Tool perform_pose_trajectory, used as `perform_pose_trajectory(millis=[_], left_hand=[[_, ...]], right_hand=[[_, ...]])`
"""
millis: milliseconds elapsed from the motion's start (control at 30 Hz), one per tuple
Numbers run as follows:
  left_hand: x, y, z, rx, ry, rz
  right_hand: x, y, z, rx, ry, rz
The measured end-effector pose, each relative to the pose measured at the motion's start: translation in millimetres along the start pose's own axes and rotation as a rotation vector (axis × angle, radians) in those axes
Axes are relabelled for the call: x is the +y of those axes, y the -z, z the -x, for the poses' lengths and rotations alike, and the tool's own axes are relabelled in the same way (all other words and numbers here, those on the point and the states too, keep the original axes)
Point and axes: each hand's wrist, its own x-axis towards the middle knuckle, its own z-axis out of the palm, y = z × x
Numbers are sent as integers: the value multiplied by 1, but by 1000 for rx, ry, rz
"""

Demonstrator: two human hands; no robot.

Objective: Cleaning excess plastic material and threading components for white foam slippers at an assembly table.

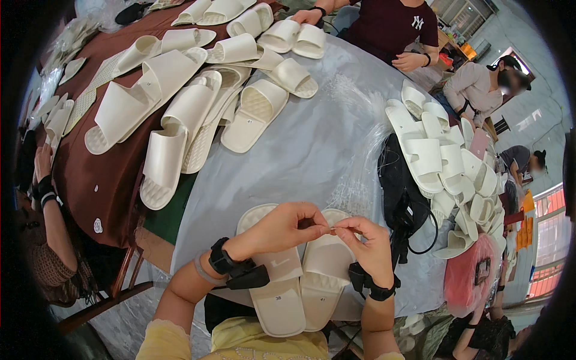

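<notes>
Two cream slippers lie side by side at the table's near edge, a left one (pixel 277 307) and a right one (pixel 321 300). Above their straps, my left hand (pixel 287 225) and my right hand (pixel 369 245) meet fingertip to fingertip. Both are closed in a pinch on a small thin pale piece (pixel 333 228); its full shape is too small to make out. Neither hand grips the slippers, whose toe ends are partly hidden behind my hands. Dark bands with small box-like devices sit on both wrists.
A heap of clear plastic strands (pixel 360 135) lies on the grey table cover (pixel 240 180). Cream slippers (pixel 246 123) spread at far left; more are piled (pixel 423 153) at right beside a black bag (pixel 399 198) and a pink plastic bundle (pixel 471 276). Other people work around the table.
</notes>
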Motion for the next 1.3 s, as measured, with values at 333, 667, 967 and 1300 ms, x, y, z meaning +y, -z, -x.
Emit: perform_pose_trajectory(millis=[333,667,967,1300], left_hand=[[-1,2,0,-30,40,41],[-2,1,-1,7,-12,-32],[-1,0,-1,0,-12,4],[7,-1,1,-5,28,-5]], right_hand=[[3,0,0,-7,-24,-48],[0,-1,-1,-28,14,45],[3,-3,1,14,-72,-134],[3,0,0,-14,67,89]])
